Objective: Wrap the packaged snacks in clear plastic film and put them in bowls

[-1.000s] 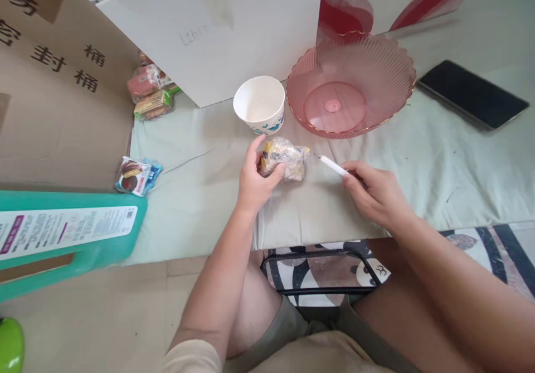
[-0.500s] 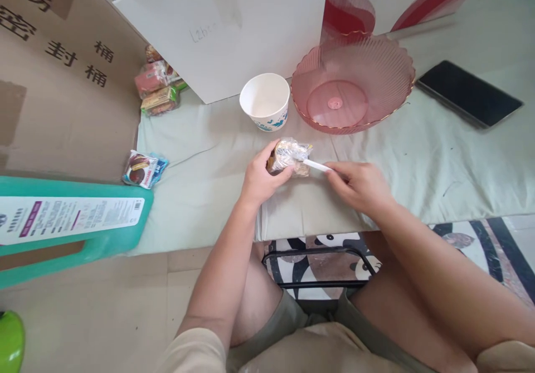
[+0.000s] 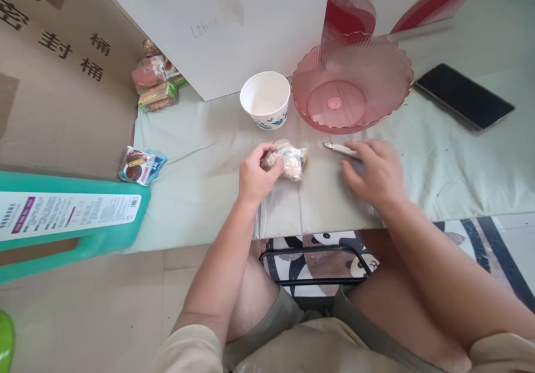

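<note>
My left hand (image 3: 257,175) is closed on a small bundle in crinkled clear plastic wrap (image 3: 289,160), thumb in front and fingers behind. The bundle rests at the cloth; pale and yellowish bits show through, but its contents cannot be made out. To the right, my right hand (image 3: 374,172) has its fingers on the rear of a slim white utility knife (image 3: 336,148), whose metallic tip points left. The thumb sits a little below the handle, and the fingers hide its back end. Behind the bundle stands a white paper cup (image 3: 265,102) with a blue pattern.
A pink ribbed bowl (image 3: 309,88) stands beside the cup, with a black phone (image 3: 463,95) farther right. Small packaged snacks (image 3: 156,86) lie by the cardboard box (image 3: 62,105); a wrapped snack (image 3: 136,165) sits near the green plastic container (image 3: 134,211). White boxes (image 3: 251,33) stand behind.
My right hand has drawn the knife away from the wrapped bundle, to the right and slightly back. The bundle has turned in my left hand, which stays in nearly the same place.
</note>
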Tool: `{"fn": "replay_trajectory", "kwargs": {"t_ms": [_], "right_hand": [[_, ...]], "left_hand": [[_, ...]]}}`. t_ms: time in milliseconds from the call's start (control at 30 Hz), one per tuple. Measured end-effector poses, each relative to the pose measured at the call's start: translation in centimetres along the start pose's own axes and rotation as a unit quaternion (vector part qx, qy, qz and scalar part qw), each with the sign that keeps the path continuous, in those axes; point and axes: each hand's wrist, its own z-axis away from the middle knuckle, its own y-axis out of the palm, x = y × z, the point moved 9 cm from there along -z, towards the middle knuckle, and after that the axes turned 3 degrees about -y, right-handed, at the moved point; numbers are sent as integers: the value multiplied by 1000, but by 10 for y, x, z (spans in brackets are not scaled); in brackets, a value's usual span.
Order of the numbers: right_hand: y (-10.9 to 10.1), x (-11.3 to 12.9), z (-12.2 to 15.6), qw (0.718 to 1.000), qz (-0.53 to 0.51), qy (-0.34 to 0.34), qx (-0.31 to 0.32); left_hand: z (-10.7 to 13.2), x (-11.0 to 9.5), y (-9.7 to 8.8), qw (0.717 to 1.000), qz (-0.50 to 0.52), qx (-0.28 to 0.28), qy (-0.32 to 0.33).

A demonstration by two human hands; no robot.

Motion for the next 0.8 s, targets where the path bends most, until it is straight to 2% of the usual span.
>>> {"fn": "replay_trajectory", "kwargs": {"t_ms": [100, 167, 233, 367, 433, 567, 700, 800], "right_hand": [[11, 40, 1, 986, -130, -100, 38], [16, 58, 3, 972, -190, -128, 56], [22, 65, 4, 965, -222, -120, 71], [29, 65, 2, 964, -236, -98, 77], [30, 66, 1, 964, -232, -107, 79], [25, 69, -1, 961, -233, -135, 57], [14, 57, -6, 961, -256, -99, 23], [5, 40, -8, 960, -275, -54, -10]], "left_hand": [[8, 1, 9, 998, 53, 22, -31], [13, -2, 13, 995, 78, 40, -38], [16, -9, 11, 996, 79, 44, -25], [20, -28, 9, 996, -6, 61, 57], [20, -29, 9, 996, -16, 59, 62], [12, -12, -2, 992, 121, -12, -20], [5, 21, -16, 942, 279, -74, -174], [3, 34, -30, 925, 294, -96, -222]]}}
